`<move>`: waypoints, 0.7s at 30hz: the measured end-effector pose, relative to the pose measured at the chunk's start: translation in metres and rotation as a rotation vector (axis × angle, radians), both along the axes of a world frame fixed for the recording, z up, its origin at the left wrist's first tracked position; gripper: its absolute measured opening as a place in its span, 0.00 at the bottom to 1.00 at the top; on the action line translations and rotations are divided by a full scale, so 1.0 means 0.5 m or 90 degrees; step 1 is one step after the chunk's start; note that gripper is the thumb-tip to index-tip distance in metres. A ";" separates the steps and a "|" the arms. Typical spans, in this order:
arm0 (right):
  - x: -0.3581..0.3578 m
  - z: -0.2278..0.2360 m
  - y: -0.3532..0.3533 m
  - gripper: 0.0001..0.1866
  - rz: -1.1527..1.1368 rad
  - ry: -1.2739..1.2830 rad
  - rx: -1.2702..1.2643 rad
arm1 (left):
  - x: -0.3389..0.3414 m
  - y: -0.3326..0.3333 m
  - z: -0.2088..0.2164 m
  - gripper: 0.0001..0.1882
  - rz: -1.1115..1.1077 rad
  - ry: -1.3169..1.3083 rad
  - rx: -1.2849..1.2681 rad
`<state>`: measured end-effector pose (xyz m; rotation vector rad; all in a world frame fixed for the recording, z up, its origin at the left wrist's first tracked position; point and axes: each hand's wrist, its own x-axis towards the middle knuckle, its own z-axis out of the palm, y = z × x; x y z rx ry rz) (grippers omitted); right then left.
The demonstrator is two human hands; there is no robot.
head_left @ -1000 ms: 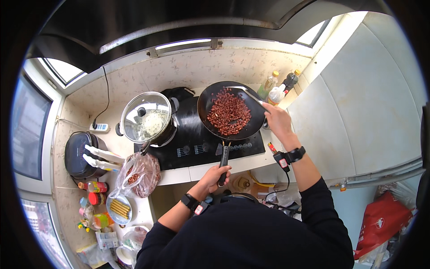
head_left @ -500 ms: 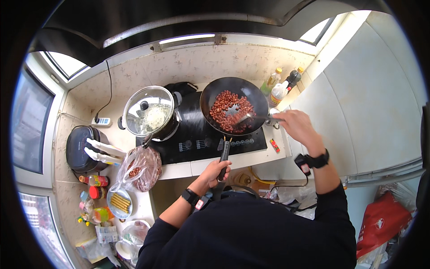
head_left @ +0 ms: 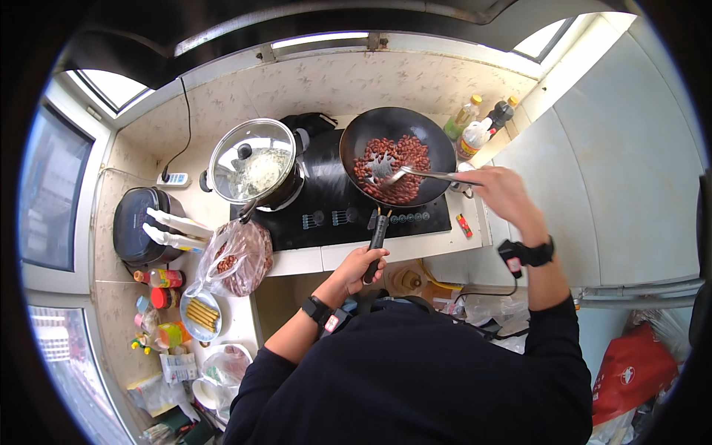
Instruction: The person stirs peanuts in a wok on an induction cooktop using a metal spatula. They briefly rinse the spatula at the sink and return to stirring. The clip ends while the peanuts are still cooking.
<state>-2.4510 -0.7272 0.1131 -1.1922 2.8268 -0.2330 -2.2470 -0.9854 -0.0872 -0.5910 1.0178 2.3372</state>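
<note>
My left hand [head_left: 357, 268] is closed around the black handle [head_left: 379, 231] of a dark wok [head_left: 437, 141] on the cooktop. Red-skinned peanuts [head_left: 408, 154] lie in the wok, with a bare patch of metal among them. From the right, my right hand [head_left: 507, 194] grips the end of a metal spatula [head_left: 437, 175], slightly blurred. Its head rests among the peanuts near the wok's front side. To the left stands a pot with a glass lid [head_left: 252, 159], pale food showing through it.
Bottles [head_left: 466, 119] stand behind the wok at right, and a red lighter [head_left: 463, 225] lies on the counter edge. Left of the black cooktop [head_left: 311, 241] are a plastic bag of peanuts [head_left: 241, 259], a dark appliance [head_left: 137, 226], jars and a plate of yellowish sticks [head_left: 202, 315].
The spatula head has shifted left and slightly back through the peanuts, changing the bare patch. My right hand has followed a little. My left hand stays on the handle; the whole view has shifted slightly.
</note>
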 end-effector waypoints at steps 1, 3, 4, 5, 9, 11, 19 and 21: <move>0.009 0.042 0.021 0.19 0.004 0.010 0.038 | 0.000 0.000 -0.001 0.12 0.003 -0.002 0.014; 0.019 0.101 0.052 0.17 -0.010 -0.010 0.074 | 0.000 0.001 -0.004 0.12 0.007 0.002 0.014; 0.021 0.113 0.059 0.17 -0.028 -0.040 0.072 | 0.000 0.002 -0.005 0.12 0.010 -0.002 0.017; 0.020 0.112 0.060 0.16 -0.082 -0.054 0.089 | 0.000 0.002 -0.005 0.12 0.010 0.000 0.017; -0.009 0.002 0.013 0.17 -0.013 0.023 -0.033 | -0.002 0.001 -0.005 0.12 0.002 0.002 0.025; -0.036 -0.074 -0.021 0.17 -0.086 0.043 -0.095 | -0.002 -0.001 -0.005 0.13 -0.001 0.007 0.020; -0.062 -0.159 -0.078 0.19 -0.101 -0.067 -0.173 | 0.003 0.005 -0.004 0.13 0.015 0.001 0.008; -0.037 -0.105 -0.055 0.20 -0.023 -0.089 -0.147 | 0.003 0.004 -0.004 0.13 0.013 0.010 0.008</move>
